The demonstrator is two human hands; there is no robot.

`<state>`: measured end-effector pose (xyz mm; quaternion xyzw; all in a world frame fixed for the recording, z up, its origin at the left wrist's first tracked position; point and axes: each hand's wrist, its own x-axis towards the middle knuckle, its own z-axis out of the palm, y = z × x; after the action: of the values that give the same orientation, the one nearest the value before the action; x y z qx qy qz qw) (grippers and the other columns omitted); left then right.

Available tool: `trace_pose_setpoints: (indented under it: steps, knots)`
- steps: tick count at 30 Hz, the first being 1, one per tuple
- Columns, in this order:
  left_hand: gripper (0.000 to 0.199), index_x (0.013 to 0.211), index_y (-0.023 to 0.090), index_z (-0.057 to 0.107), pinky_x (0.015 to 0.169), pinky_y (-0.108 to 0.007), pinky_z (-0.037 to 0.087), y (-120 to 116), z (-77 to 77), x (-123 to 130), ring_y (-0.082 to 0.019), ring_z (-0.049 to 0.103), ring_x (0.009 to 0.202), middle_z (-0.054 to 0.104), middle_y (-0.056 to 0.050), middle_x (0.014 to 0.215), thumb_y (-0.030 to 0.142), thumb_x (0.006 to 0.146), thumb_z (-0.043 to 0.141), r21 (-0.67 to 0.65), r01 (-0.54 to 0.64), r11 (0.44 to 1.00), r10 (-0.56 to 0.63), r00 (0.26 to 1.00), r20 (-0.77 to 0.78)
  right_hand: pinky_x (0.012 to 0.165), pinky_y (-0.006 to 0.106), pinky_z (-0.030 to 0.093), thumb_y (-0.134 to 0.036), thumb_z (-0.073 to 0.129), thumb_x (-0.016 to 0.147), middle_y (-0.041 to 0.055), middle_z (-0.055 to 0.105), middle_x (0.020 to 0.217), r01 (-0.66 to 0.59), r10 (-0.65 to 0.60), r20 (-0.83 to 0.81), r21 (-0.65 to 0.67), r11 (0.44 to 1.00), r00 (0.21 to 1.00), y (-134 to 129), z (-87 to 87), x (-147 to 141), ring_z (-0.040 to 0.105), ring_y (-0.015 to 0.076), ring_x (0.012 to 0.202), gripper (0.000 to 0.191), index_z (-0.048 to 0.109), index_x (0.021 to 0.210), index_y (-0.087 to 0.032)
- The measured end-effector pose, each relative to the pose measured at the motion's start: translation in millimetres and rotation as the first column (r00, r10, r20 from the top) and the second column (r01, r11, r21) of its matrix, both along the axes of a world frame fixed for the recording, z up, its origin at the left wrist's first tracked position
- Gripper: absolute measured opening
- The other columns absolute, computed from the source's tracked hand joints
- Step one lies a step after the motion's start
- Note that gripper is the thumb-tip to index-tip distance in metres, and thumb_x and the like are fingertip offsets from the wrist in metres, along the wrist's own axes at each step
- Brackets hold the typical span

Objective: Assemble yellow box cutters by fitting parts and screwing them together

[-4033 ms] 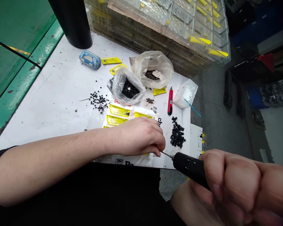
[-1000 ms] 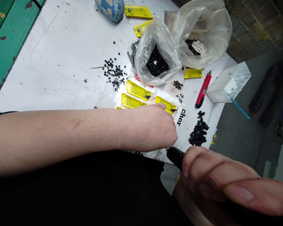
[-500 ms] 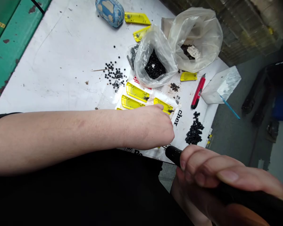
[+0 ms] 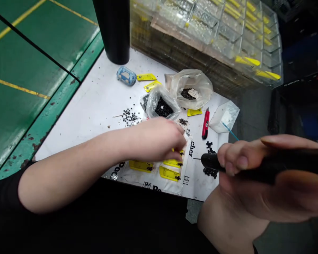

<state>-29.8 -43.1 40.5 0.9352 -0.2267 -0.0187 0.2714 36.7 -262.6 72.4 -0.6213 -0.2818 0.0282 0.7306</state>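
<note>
My right hand (image 4: 243, 162) is wrapped around a black electric screwdriver (image 4: 283, 163), whose thin metal bit points left over the table. My left hand (image 4: 165, 139) reaches across several yellow plastic parts (image 4: 170, 173), its fingers curled down among them; what the fingertips hold, if anything, is hidden. Small dark pieces sit at the right ends of these yellow parts, which lie in rows on a printed white plastic sheet (image 4: 187, 179). Partly behind the screwdriver's nose lies a pile of small black parts (image 4: 210, 172).
Beyond my left hand stand an open bag of black beads (image 4: 163, 107) and a bag with brown pieces (image 4: 192, 93). A red utility knife (image 4: 205, 124), a white container (image 4: 224, 116), a blue case (image 4: 126, 76) and a black cylinder (image 4: 113, 31) surround them. Stacked clear trays (image 4: 214, 38) line the back.
The view has tilted up, bringing the trays and the black cylinder into sight. The screwdriver's bit has come away from beside my left hand and now shows to its right.
</note>
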Motion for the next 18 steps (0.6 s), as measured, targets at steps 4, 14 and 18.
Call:
trace_pose_setpoints:
  steps: [4,14,18]
  knots:
    - [0.027,0.089,0.018,0.082,0.087,-0.039,0.047,38.3,-9.0,5.2,-0.025,0.064,0.094,0.075,-0.008,0.095,0.035,0.104,0.068,0.185,-0.476,0.86,0.427,0.869,0.25,0.042,0.032,0.038,-0.038,0.089,0.081,-0.0022,0.063,0.064,-0.033,0.033,-0.003,0.077,0.997,0.999,31.8,6.7,13.5,0.051,0.0155,0.048,0.029,0.082,0.103,-0.021]
    - [0.034,0.12,0.019,0.085,0.09,-0.047,0.048,37.9,-30.0,8.0,-0.035,0.063,0.116,0.078,-0.009,0.133,0.044,0.108,0.065,0.294,-0.416,0.861,0.39,0.91,0.142,0.042,0.029,0.042,-0.038,0.094,0.077,-0.0036,0.065,0.061,-0.04,0.043,-0.02,0.137,0.99,0.999,52.9,-20.4,23.9,0.052,0.0135,0.044,0.032,0.082,0.101,-0.02]
    - [0.033,0.125,0.021,0.084,0.096,-0.048,0.052,41.1,-26.5,7.9,-0.033,0.064,0.115,0.079,-0.008,0.133,0.037,0.111,0.058,0.199,-0.451,0.87,0.424,0.891,0.163,0.042,0.03,0.042,-0.037,0.093,0.075,-0.0033,0.065,0.061,-0.022,0.022,0.0,0.143,0.989,1.0,49.9,-25.2,22.9,0.052,0.014,0.046,0.032,0.082,0.1,-0.021]
